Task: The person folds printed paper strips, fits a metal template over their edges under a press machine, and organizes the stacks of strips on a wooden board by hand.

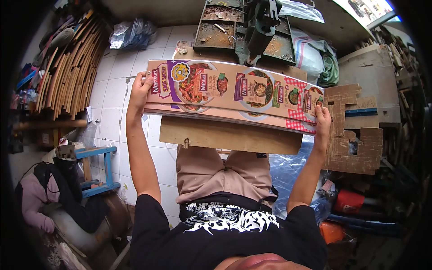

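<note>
A long printed cardboard panel [227, 87], with Mahsuri sauce lettering, food bowls and a red checked pattern, lies across the front of a machine. Just below its near edge, further printed layers show, so it seems to be part of a stack. My left hand [142, 87] grips the left end, thumb on top. At the right end, my right hand [322, 120] is closed around the edge, its lower fingers hidden. Under the panels, a wooden board [229, 137] sticks out toward my lap.
Behind the panel rises a dark metal machine column [257, 38] between parts trays [220, 33]. Cut cardboard pieces [355, 148] lie at right. Stacked brown sheets [76, 58] stand at left, above a blue frame [105, 168]. Clear plastic sheeting [290, 173] is beside my leg.
</note>
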A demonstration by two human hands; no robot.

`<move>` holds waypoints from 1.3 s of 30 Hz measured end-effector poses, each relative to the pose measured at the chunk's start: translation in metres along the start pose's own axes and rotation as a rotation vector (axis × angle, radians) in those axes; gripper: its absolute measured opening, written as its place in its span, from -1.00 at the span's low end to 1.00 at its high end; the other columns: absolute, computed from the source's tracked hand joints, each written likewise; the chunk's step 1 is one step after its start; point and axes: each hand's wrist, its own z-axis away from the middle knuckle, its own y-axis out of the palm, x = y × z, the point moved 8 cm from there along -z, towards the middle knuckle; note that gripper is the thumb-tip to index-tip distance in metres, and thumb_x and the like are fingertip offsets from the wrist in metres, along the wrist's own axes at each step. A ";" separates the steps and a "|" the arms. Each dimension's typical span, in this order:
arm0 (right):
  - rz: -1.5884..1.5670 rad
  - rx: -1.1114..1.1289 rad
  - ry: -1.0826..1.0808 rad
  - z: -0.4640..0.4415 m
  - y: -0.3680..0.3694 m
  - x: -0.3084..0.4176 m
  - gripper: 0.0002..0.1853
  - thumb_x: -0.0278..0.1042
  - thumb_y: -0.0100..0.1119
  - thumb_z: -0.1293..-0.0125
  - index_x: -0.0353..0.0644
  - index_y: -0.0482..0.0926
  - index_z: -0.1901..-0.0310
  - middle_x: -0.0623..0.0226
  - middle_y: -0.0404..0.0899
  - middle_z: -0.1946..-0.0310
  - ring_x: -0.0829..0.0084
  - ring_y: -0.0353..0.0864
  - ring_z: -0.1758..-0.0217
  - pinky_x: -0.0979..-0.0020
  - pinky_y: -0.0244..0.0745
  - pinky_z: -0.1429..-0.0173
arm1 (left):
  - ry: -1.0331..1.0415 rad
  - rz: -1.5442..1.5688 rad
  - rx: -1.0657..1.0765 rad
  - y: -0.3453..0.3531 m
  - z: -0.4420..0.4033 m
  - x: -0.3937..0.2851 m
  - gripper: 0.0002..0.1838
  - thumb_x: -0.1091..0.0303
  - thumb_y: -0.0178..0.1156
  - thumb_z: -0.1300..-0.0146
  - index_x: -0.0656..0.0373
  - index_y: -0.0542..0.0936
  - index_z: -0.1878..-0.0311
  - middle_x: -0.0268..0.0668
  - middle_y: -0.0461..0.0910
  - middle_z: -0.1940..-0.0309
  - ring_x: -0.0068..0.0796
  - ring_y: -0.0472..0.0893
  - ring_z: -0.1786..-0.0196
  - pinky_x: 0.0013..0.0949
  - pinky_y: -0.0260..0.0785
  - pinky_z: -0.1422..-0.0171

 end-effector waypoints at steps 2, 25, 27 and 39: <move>-0.004 -0.001 -0.008 0.000 -0.002 -0.002 -0.76 -0.21 0.18 -0.47 -0.21 0.50 0.25 0.48 0.55 0.37 0.76 0.40 0.39 0.64 0.37 0.29 | -0.015 0.002 -0.001 -0.002 -0.003 0.008 -0.71 0.29 0.09 -0.47 0.28 0.42 -0.10 -0.22 0.62 0.18 -0.57 0.64 0.17 -0.49 0.49 0.01; 0.329 0.107 0.299 0.154 -0.033 -0.016 -0.71 -0.21 0.21 -0.45 -0.25 0.58 0.36 0.59 0.50 0.51 0.79 0.31 0.49 0.63 0.19 0.43 | -0.198 -0.272 -0.178 -0.048 0.158 0.016 -0.56 0.26 0.26 -0.40 0.46 0.50 -0.15 -0.28 0.66 0.27 -0.68 0.58 0.27 -0.59 0.44 0.19; 0.358 0.090 0.289 0.152 -0.028 -0.013 -0.71 -0.21 0.22 -0.44 -0.25 0.59 0.37 0.58 0.50 0.53 0.79 0.30 0.51 0.62 0.17 0.46 | -0.189 -0.279 -0.205 -0.051 0.150 0.017 -0.53 0.26 0.26 -0.39 0.47 0.49 -0.17 -0.26 0.66 0.27 -0.67 0.59 0.26 -0.59 0.45 0.18; 0.421 0.041 0.298 0.150 -0.020 -0.027 -0.67 -0.14 0.23 -0.42 -0.29 0.63 0.33 0.55 0.55 0.51 0.76 0.35 0.48 0.60 0.23 0.43 | -0.144 -0.398 -0.259 -0.059 0.138 0.019 -0.49 0.27 0.28 -0.38 0.47 0.47 -0.22 -0.24 0.64 0.31 -0.63 0.60 0.30 -0.56 0.47 0.22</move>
